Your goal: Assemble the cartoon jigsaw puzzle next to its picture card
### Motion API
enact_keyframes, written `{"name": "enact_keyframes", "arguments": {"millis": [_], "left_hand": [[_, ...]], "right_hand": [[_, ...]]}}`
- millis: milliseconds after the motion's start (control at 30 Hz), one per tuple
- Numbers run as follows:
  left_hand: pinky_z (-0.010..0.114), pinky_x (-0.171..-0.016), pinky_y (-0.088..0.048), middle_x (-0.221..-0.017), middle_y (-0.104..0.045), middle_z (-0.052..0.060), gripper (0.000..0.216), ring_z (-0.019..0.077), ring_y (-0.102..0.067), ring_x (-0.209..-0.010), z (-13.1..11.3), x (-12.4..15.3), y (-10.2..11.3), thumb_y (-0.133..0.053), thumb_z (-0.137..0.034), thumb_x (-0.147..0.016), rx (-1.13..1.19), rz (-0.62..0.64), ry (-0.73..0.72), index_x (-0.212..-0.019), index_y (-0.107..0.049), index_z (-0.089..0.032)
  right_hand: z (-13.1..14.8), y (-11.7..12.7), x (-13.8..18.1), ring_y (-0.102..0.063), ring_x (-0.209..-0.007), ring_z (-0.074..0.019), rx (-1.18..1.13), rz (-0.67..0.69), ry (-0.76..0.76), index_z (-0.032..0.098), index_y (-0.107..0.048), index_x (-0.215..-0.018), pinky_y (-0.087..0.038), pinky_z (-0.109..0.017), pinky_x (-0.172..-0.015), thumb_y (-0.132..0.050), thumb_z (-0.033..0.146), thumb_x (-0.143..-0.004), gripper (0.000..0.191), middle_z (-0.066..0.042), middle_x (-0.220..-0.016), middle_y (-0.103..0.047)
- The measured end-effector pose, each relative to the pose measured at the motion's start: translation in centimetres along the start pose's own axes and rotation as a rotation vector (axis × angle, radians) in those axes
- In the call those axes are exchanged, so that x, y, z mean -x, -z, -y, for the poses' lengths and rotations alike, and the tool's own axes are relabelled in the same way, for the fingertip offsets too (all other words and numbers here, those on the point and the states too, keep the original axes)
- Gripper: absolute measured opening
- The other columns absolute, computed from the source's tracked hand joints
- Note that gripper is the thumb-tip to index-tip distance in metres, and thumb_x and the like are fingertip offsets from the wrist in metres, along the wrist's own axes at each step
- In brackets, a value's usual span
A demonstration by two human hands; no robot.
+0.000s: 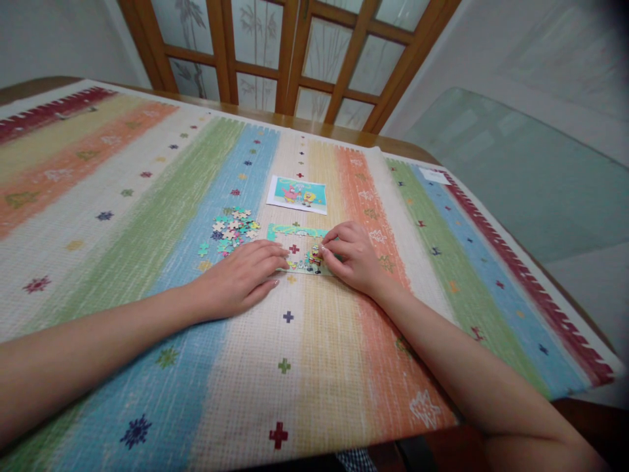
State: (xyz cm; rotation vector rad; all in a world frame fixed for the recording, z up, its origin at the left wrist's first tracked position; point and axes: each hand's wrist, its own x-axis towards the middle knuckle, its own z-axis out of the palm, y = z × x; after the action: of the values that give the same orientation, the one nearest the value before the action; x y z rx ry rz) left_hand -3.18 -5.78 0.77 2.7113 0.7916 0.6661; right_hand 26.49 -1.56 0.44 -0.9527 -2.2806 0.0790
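Note:
A partly assembled jigsaw puzzle (303, 231) lies on the striped tablecloth, its top border joined and the tablecloth showing through the middle. At its lower left corner rests my left hand (248, 272), palm down with fingers stretched out and the fingertips touching the edge. My right hand (351, 255) is at the puzzle's right side, thumb and fingers pinched at a small jigsaw piece mostly hidden by the fingertips. Beside that pinch a yellow cartoon figure (313, 257) is put together. Loose jigsaw pieces (234, 226) lie in a heap beyond my left hand.
Behind the puzzle lies a printed reference picture (299, 195) with a pink and a yellow cartoon figure. The striped tablecloth (196, 367) covers the table. A small white paper (434, 176) is near the far right edge. Wooden glass-paned doors (289, 59) stand beyond the table.

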Motion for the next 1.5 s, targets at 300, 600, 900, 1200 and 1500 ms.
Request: {"name": "enact_keyframes", "arguments": {"millis": [300, 600, 900, 1200, 1500], "left_hand": [[0.049, -0.11, -0.048, -0.125, -0.069, 0.012, 0.024, 0.0278, -0.061, -0.122, 0.3, 0.0, 0.8, -0.047, -0.028, -0.109, -0.12, -0.036, 0.059, -0.123, -0.064, -0.019], [0.055, -0.112, -0.044, -0.135, -0.064, 0.012, 0.038, 0.0343, -0.053, -0.132, 5.0, 0.1, 2.6, -0.049, -0.042, -0.106, -0.379, -0.143, 0.374, -0.133, -0.069, -0.025], [0.058, -0.111, -0.043, -0.143, -0.067, 0.007, 0.034, 0.0346, -0.052, -0.136, 5.9, 0.2, 1.9, -0.053, -0.046, -0.107, -0.414, -0.11, 0.363, -0.125, -0.076, -0.028], [0.052, -0.099, -0.047, -0.122, -0.077, 0.006, 0.031, 0.0327, -0.061, -0.117, 6.0, -0.1, 2.6, -0.056, -0.045, -0.108, -0.422, -0.174, 0.289, -0.106, -0.082, -0.028], [0.031, -0.084, -0.054, -0.096, -0.082, 0.004, 0.031, 0.0183, -0.073, -0.088, 2.2, -0.7, 2.6, -0.053, -0.039, -0.11, -0.005, -0.238, 0.178, -0.107, -0.079, -0.022]], "right_hand": [[-0.3, -0.2, 0.1, -0.063, -0.091, -0.0253, -0.039, -0.008, -0.025, 0.026, -0.074, -0.073, -0.047, -0.048, -0.087, -0.059, 0.031, -0.098, 0.03, -0.006, -0.091, -0.074], [-0.4, 0.0, 0.0, -0.064, -0.084, -0.0231, -0.144, -0.131, -0.18, 0.026, -0.077, -0.076, -0.048, -0.044, -0.081, -0.055, 0.035, -0.103, 0.035, -0.005, -0.082, -0.07], [-1.0, -0.3, 0.0, -0.066, -0.084, -0.0214, -0.215, -0.2, -0.228, 0.026, -0.078, -0.077, -0.05, -0.042, -0.081, -0.057, 0.036, -0.104, 0.035, -0.004, -0.083, -0.069], [-1.0, -0.3, 0.0, -0.066, -0.084, -0.0212, -0.238, -0.209, -0.241, 0.026, -0.077, -0.076, -0.05, -0.041, -0.083, -0.056, 0.042, -0.105, 0.04, -0.004, -0.082, -0.069], [0.4, 0.7, -0.7, -0.065, -0.084, -0.022, -0.219, -0.18, -0.203, 0.027, -0.078, -0.079, -0.048, -0.042, -0.083, -0.055, 0.044, -0.105, 0.038, -0.005, -0.082, -0.072]]}}
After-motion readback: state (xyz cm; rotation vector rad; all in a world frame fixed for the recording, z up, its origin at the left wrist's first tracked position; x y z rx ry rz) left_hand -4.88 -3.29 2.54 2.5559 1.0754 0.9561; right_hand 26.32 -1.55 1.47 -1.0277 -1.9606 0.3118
